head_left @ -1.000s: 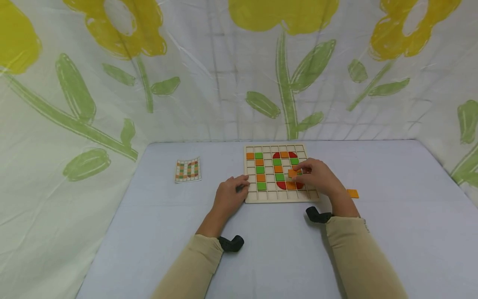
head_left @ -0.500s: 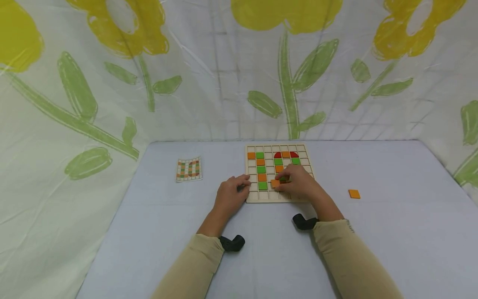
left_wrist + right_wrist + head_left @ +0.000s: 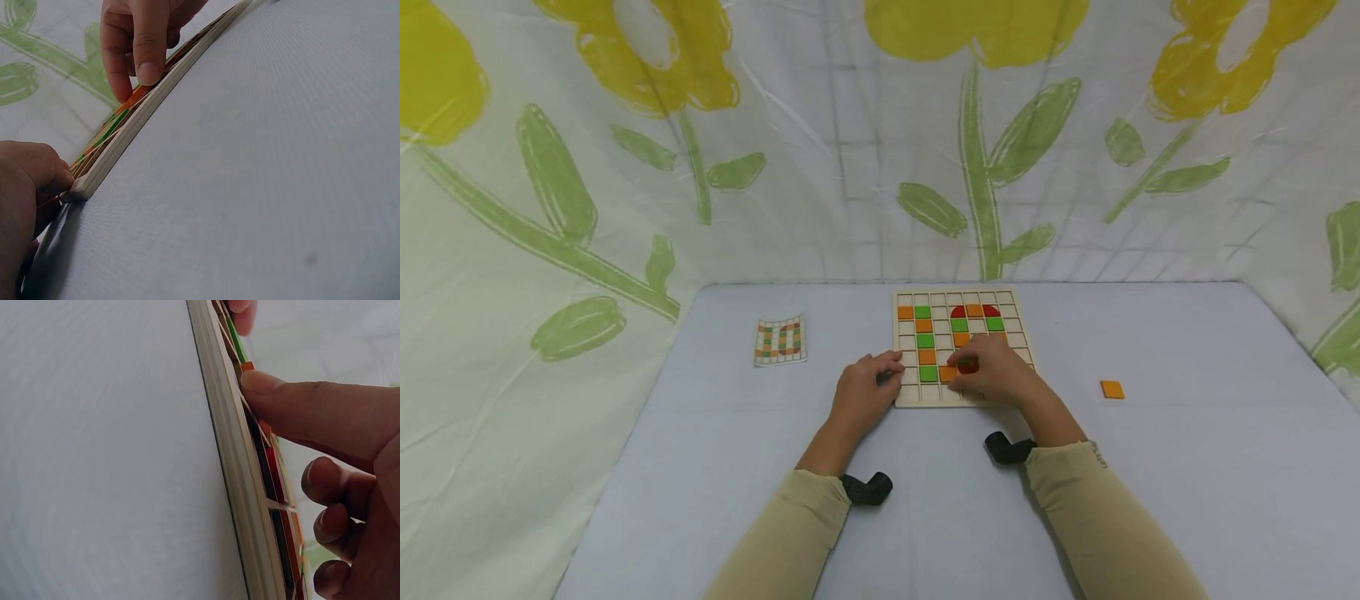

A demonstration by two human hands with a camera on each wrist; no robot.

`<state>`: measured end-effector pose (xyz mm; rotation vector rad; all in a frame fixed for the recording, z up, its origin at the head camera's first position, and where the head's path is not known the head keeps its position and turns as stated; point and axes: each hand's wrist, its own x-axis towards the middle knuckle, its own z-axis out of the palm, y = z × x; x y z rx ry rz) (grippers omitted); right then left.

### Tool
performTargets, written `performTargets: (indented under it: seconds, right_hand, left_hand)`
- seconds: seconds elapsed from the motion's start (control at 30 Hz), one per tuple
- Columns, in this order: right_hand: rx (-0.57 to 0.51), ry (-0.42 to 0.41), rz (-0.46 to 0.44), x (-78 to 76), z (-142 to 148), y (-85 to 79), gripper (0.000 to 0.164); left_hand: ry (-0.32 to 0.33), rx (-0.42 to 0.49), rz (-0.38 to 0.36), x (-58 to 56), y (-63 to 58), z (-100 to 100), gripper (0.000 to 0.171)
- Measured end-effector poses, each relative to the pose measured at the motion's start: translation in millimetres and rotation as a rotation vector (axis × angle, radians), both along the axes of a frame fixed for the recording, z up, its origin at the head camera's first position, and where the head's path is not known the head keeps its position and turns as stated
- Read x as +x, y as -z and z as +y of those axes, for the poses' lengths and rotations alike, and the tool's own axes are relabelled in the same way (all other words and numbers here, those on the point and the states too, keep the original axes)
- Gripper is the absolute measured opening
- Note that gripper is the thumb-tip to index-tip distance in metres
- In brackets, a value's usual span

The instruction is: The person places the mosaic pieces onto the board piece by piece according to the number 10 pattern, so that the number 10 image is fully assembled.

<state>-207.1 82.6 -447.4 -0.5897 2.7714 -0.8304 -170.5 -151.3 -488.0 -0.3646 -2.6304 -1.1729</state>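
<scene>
A pale wooden grid board [image 3: 952, 392] lies on the table with orange, green and red tiles in some of its cells. My right hand [image 3: 996, 371] is over its lower middle, thumb and forefinger pinching a square orange tile [image 3: 948, 374]. That tile sits in the cell right of a green tile [image 3: 928, 373] in the same row. Red and green tiles under the right hand are partly hidden. At the board's left edge my left hand [image 3: 867, 392] grips the rim near the front corner; the left wrist view shows its curled fingers [image 3: 56, 178] there.
A loose orange tile [image 3: 1112, 389] lies on the table right of the board. Left of the board is a small pattern card [image 3: 780, 341] with a coloured grid. A white curtain [image 3: 820, 208] with painted flowers hangs behind the table's far edge.
My right hand has carried the orange tile from the board's right part leftward and down into the row beside the green tile. The left hand stays at the board's edge.
</scene>
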Motion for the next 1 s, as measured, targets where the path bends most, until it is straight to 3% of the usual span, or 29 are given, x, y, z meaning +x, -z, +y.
performTargets:
  seconds: [0.27,0.47,0.63,0.87,1.0]
  right_hand:
    - [-0.006,0.009,-0.004,0.8,-0.1,-4.1,0.028]
    - [-0.026,0.094,-0.016,4.0,18.9,-10.2,0.036]
    - [-0.021,0.155,-0.025,12.8,50.2,-14.0,0.039]
    - [0.042,0.253,-0.031,35.0,113.8,-20.5,0.051]
    - [0.083,0.297,-0.029,48.3,151.0,-22.3,0.06]
  left_hand:
    - [-0.004,0.0,-0.007,0.9,-4.3,-1.2,0.015]
    - [-0.015,-0.012,-0.037,1.2,-1.8,-1.2,0.027]
    - [-0.028,-0.111,-0.099,1.5,-0.4,-0.4,0.038]
    - [0.017,-0.249,-0.161,2.1,-0.9,-0.5,0.044]
    - [0.032,-0.282,-0.175,1.8,-0.1,-0.4,0.044]
